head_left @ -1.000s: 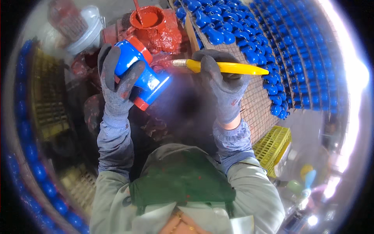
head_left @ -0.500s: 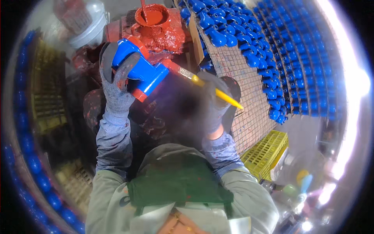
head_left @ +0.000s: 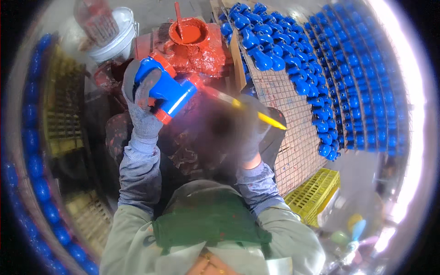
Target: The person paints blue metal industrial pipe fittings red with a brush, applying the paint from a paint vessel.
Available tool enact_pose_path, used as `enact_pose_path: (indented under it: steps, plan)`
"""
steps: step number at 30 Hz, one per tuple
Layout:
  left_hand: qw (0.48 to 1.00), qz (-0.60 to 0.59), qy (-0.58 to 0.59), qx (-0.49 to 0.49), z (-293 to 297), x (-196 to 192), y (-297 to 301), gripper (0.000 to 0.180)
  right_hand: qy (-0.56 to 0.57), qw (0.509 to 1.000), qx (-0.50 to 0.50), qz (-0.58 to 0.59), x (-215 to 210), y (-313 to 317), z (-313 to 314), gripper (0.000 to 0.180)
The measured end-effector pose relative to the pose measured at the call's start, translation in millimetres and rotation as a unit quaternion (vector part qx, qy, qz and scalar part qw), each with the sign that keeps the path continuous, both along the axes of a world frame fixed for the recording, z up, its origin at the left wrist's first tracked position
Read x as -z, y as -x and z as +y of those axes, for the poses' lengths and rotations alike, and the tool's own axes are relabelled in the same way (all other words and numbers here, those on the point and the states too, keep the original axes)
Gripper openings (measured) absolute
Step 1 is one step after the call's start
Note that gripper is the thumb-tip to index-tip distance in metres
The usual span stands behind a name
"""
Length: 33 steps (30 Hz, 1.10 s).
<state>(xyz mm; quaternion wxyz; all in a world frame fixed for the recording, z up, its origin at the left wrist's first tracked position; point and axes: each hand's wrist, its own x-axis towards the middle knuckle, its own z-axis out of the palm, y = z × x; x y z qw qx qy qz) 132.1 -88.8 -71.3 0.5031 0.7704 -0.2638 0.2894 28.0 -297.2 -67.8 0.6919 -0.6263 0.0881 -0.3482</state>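
My left hand [head_left: 143, 103], in a grey glove, is wrapped round a blue T-shaped pipe fitting [head_left: 172, 93] whose ends are red. In my gloved right hand [head_left: 250, 121], blurred by motion, is a paintbrush with a yellow handle [head_left: 271, 121]. Its red-coated bristles [head_left: 206, 89] touch, or come very close to, the fitting's right-hand end. Beyond the fitting stands a pot of red paint [head_left: 189, 34], thickly caked outside, with a red stick [head_left: 178, 20] leaning in it.
Many blue castings [head_left: 275, 55] crowd a wire-grid rack [head_left: 284, 119] on the right, with further rows behind. A yellow-green crate [head_left: 314, 192] sits at lower right. At upper left is a white bucket [head_left: 119, 39]. More blue pieces [head_left: 36, 165] line the left edge.
The brush tip has come up against the fitting's right end, which now shows red. The whole scene has shifted slightly down and right in view.
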Motion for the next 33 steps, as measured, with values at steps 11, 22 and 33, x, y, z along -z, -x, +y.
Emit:
enact_pose_path:
  steps: [11, 22, 33]
  plan:
    - [0.977, 0.114, 0.124, 0.133, -8.5, 4.9, 15.9, 0.063, -0.073, 0.988, -0.119, 0.061, -74.8, -33.8, 26.0, 0.017]
    - [0.697, 0.535, 0.429, 0.208, -4.4, 38.1, 30.7, 0.038, 0.069, 0.989, -0.055, 0.119, 1.4, 4.7, 14.9, 0.015]
    - [0.775, 0.466, 0.379, 0.195, 4.1, 76.4, 30.6, 0.038, 0.063, 0.994, -0.031, 0.084, 46.8, 25.3, 4.7, 0.019]
